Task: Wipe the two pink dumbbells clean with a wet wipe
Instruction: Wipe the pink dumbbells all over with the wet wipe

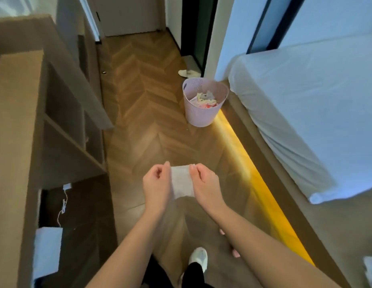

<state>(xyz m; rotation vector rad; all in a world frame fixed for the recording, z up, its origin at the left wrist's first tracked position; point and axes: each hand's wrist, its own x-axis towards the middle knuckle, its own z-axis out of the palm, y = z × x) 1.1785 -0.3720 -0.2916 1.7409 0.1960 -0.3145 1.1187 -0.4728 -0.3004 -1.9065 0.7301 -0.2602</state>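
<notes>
Wet wipe (182, 181), pale, thin and rectangular, is hanging between our hands above the wooden floor (143, 100); we are pinching its upper corners with left hand (157, 185) and right hand (205, 183).

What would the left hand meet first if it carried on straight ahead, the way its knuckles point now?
Probably nothing close: beyond the left hand, pinching the wet wipe, lies only bare wooden floor. The pink basket stands off to the right of that line, though depth is uncertain.
</notes>
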